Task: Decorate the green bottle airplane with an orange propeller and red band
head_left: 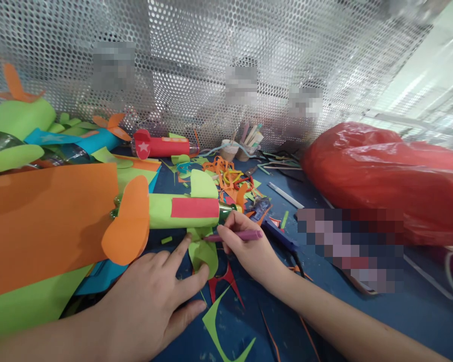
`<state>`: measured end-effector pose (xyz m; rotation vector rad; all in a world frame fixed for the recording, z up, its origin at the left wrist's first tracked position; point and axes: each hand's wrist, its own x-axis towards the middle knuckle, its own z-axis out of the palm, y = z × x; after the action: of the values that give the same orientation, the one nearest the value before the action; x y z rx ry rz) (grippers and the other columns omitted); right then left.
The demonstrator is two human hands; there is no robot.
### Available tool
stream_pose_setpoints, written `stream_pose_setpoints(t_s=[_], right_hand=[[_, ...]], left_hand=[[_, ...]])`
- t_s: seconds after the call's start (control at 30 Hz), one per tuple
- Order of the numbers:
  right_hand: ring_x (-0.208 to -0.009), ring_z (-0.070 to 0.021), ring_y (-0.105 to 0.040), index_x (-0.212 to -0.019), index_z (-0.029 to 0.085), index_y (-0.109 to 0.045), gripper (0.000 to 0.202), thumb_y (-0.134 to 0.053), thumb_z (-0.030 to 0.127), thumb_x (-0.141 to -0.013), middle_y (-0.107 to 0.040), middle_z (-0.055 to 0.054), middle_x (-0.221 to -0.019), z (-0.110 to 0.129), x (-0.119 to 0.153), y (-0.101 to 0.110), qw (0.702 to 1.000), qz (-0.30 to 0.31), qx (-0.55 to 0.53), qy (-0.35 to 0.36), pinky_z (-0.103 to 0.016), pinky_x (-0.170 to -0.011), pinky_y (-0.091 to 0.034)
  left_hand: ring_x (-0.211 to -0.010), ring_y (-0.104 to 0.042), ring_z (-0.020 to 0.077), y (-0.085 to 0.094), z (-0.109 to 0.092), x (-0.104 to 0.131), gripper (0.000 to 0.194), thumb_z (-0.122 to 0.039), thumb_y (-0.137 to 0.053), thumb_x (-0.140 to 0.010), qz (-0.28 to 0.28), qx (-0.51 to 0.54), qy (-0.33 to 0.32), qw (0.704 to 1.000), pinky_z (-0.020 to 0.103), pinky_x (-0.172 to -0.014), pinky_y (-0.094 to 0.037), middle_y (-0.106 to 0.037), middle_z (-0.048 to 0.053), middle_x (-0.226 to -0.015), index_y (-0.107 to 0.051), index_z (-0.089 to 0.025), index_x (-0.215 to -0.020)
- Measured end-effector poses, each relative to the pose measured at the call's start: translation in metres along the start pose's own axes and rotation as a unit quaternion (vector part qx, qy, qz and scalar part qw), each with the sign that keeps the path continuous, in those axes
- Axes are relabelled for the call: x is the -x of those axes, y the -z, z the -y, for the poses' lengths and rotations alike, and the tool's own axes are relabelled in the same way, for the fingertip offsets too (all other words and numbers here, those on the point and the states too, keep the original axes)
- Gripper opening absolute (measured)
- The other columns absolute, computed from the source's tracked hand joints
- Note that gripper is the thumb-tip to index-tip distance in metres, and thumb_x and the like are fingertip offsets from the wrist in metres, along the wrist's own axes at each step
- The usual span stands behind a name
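A plane model [160,211] made from a bottle wrapped in light green paper lies on its side across the blue table. It has a red paper strip [195,207], an orange propeller-like piece [126,221] at its left end and green wings. My left hand [156,289] is open, its fingers spread, with fingertips on the near green wing [203,254]. My right hand [243,241] is closed round a purple marker [251,235], whose tip meets that same wing close to the bottle's body. The dark green bottle neck [226,211] shows just beyond my right hand.
Coloured paper sheets [49,221] lie at left, with other paper-covered bottle models [162,147] behind. Paper scraps [230,176], a blue glue gun [281,234] and cups of markers [251,143] surround the work. A red plastic bag [385,176] bulges at right, before a perforated metal panel [196,60].
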<state>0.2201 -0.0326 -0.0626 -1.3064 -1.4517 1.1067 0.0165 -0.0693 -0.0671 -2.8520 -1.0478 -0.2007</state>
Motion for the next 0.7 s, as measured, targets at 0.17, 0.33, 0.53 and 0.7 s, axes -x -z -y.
stream_pose_setpoints(t_s=[0.17,0.33,0.53,0.7], right_hand=[[-0.047,-0.0103,-0.045,-0.069,0.023,-0.044,0.021,-0.058,0.027,-0.083,-0.046,0.009,-0.050,-0.0014,-0.0012,0.0001,1.000,0.010,-0.013,-0.002,-0.024,-0.053,-0.038],[-0.047,-0.0103,-0.044,-0.068,0.023,-0.044,0.020,-0.058,0.025,-0.083,-0.046,0.009,-0.050,-0.0028,-0.0014,0.0004,1.000,0.007,-0.001,-0.002,-0.024,-0.051,-0.036],[-0.048,-0.0103,-0.046,-0.068,0.023,-0.045,0.020,-0.058,0.024,-0.083,-0.047,0.009,-0.050,-0.0025,-0.0008,-0.0002,1.000,0.010,-0.003,-0.002,-0.025,-0.054,-0.040],[-0.048,-0.0108,-0.048,-0.069,0.023,-0.045,0.020,-0.058,0.026,-0.083,-0.047,0.009,-0.049,-0.0012,-0.0007,-0.0002,1.000,0.014,-0.001,-0.002,-0.024,-0.052,-0.038]], left_hand=[[-0.084,-0.067,0.0299,-0.0008,0.0009,-0.0006,0.039,-0.043,-0.039,-0.097,-0.002,-0.001,0.001,1.000,0.046,-0.066,-0.056,-0.053,0.022,-0.136,-0.058,-0.032,-0.129],[-0.085,-0.067,0.0305,-0.0011,0.0006,0.0016,0.039,-0.043,-0.038,-0.097,-0.002,0.003,0.004,1.000,0.047,-0.067,-0.056,-0.052,0.021,-0.137,-0.058,-0.033,-0.130],[-0.084,-0.067,0.0299,-0.0027,0.0002,0.0018,0.039,-0.043,-0.037,-0.098,-0.005,0.001,0.000,1.000,0.046,-0.066,-0.056,-0.053,0.022,-0.137,-0.058,-0.032,-0.129],[-0.084,-0.068,0.0303,-0.0022,0.0002,0.0004,0.039,-0.043,-0.037,-0.098,-0.006,-0.008,-0.003,1.000,0.047,-0.065,-0.057,-0.054,0.023,-0.135,-0.058,-0.032,-0.129]])
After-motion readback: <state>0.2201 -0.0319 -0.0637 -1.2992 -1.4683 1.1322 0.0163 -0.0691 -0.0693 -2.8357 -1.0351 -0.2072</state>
